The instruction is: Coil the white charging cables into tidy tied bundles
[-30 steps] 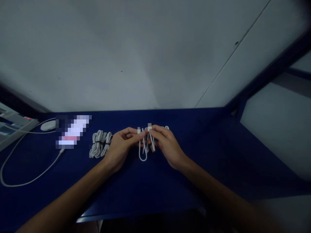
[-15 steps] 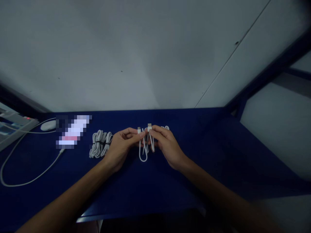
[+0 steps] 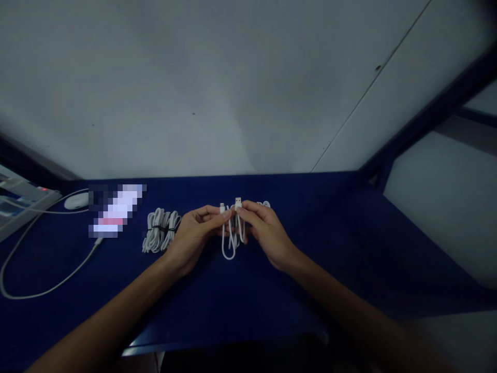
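Observation:
A white USB cable (image 3: 229,257) is folded into loops between my hands, its loops hanging down above the blue table. My left hand (image 3: 194,233) pinches it close to the smaller plug, which points up. My right hand (image 3: 267,228) grips the wider USB-A plug (image 3: 238,203) between thumb and fingers, its metal end upward. Left of my left hand lie several white cable bundles (image 3: 157,230) tied with black bands, partly covered by that hand. Behind my right hand more white cable (image 3: 264,204) shows, mostly hidden.
On the left, a pixelated phone-like device (image 3: 116,210) has a white charging cable (image 3: 58,291) plugged in. A white mouse-shaped object (image 3: 76,201) sits beside it, near a white power strip (image 3: 31,207) with a red light. The blue table (image 3: 233,311) meets a grey wall (image 3: 194,77).
My right hand has brought its plug and the loop below it slightly left, closer to my left hand. Otherwise the hands and the table look the same.

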Demonstrator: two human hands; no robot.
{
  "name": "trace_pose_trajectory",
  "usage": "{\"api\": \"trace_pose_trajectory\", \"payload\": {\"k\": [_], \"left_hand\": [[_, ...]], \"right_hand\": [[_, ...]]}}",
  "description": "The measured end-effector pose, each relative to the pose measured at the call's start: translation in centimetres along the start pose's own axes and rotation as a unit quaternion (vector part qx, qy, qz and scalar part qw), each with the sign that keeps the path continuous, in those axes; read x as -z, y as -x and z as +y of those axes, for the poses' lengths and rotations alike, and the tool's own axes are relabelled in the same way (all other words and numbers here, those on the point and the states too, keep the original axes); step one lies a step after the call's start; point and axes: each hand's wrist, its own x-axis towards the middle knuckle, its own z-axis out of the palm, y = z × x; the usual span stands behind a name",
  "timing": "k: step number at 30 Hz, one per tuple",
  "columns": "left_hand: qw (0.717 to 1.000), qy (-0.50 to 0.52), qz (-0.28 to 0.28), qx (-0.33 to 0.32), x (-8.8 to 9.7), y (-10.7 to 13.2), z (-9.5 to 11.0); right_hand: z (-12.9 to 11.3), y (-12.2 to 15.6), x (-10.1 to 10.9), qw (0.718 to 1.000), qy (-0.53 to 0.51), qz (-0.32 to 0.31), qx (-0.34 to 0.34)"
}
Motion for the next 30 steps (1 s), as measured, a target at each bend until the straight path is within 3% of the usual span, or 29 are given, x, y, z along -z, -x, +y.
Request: {"api": "trace_pose_trajectory", "payload": {"k": [20, 30], "left_hand": [[0.999, 0.013, 0.004, -0.032, 0.2, -0.2, -1.0], [0.995, 0.093, -0.034, 0.033, -0.1, 0.1, -0.6]], "right_hand": [[-0.3, 0.0, 0.0, 0.999, -0.027, 0.025, 0.000], [-0.2, -0.3, 0.0, 0.992, -0.095, 0.073, -0.028]]}}
